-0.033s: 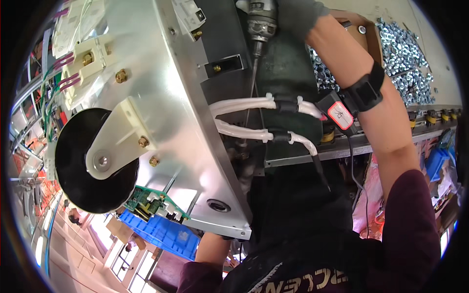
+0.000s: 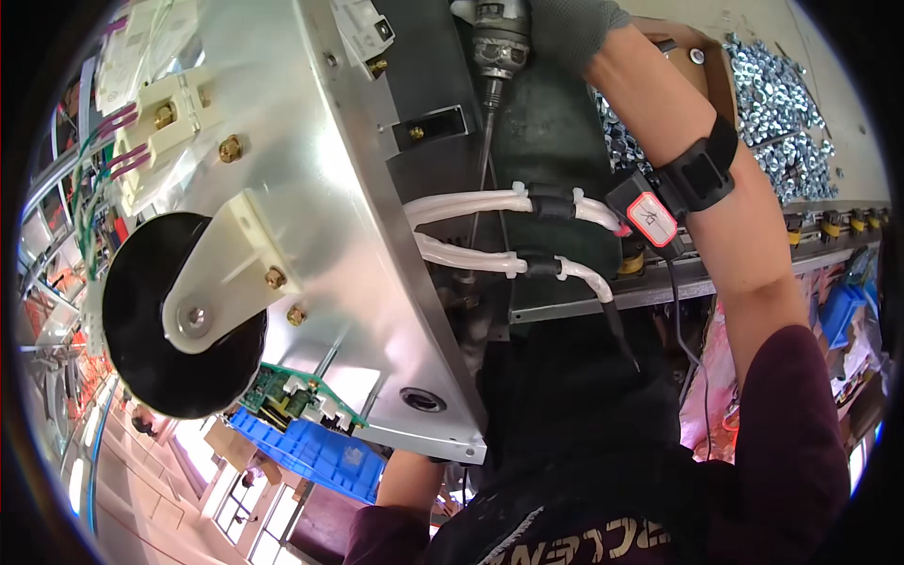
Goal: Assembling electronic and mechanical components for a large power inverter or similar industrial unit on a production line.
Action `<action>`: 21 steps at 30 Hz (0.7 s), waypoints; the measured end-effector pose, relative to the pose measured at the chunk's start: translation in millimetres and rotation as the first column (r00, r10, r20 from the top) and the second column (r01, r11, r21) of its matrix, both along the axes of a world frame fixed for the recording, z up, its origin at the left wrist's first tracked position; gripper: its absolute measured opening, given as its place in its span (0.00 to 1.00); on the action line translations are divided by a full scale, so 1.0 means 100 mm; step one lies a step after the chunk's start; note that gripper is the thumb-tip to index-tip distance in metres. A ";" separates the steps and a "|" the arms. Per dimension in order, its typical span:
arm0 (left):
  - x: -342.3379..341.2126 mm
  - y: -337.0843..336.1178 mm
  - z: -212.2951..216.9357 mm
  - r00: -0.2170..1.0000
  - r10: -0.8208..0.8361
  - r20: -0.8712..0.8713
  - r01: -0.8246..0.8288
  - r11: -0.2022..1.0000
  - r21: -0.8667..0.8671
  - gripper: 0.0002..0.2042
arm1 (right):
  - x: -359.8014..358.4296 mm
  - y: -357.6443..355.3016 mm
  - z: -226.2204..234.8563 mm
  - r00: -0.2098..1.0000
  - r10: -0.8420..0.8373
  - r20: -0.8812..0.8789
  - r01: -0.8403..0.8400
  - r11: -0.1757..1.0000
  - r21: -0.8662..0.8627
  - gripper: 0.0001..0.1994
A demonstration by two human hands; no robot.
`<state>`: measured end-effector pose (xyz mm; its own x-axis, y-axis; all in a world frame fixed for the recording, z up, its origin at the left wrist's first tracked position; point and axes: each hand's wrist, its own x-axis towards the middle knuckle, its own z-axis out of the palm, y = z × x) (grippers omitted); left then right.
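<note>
Gloved right hand (image 2: 576, 34) on power driver (image 2: 501, 45)

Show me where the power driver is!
In the head view, the power driver is at the top, just right of middle, beside the gloved right hand and above the white cable bundles.

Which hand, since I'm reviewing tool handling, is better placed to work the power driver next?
Likely the right hand: gloved in grey, it appears to grip the power driver. The left forearm runs behind the metal panel, its hand hidden.
</note>
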<state>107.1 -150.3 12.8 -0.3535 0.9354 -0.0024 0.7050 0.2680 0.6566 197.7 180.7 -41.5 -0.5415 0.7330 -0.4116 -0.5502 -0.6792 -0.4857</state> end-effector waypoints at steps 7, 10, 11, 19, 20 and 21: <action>0.01 0.05 -0.15 0.985 -0.142 0.098 0.102 0.938 0.330 0.27 | -0.12 -0.06 0.10 0.990 0.040 0.134 -0.044 0.999 0.025 0.06; 0.15 0.03 -0.32 0.980 0.199 0.029 -0.193 0.888 0.417 0.29 | -0.17 -0.02 0.10 0.992 0.009 0.122 -0.012 1.000 0.021 0.05; 0.15 0.03 -0.34 0.979 0.202 0.030 -0.196 0.889 0.415 0.29 | -0.17 0.00 0.07 0.997 0.017 0.073 -0.020 0.999 0.032 0.05; 0.14 0.08 -0.23 0.958 0.231 -0.167 -0.143 0.897 0.418 0.30 | -0.18 -0.06 0.10 0.995 0.008 0.099 -0.017 0.996 0.086 0.06; 0.15 0.09 -0.20 0.953 0.233 -0.192 -0.134 0.897 0.421 0.30 | -0.17 -0.05 0.11 0.995 0.009 0.103 -0.017 0.996 0.083 0.06; 0.15 0.10 -0.19 0.948 0.233 -0.217 -0.124 0.898 0.422 0.31 | -0.15 -0.05 0.12 0.995 0.008 0.103 -0.017 0.996 0.084 0.06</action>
<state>121.7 -140.0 -6.0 -0.4520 0.7584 0.4696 0.8276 0.1601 0.5380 182.9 176.1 -29.7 -0.5088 0.7613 -0.4020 -0.4863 -0.6395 -0.5955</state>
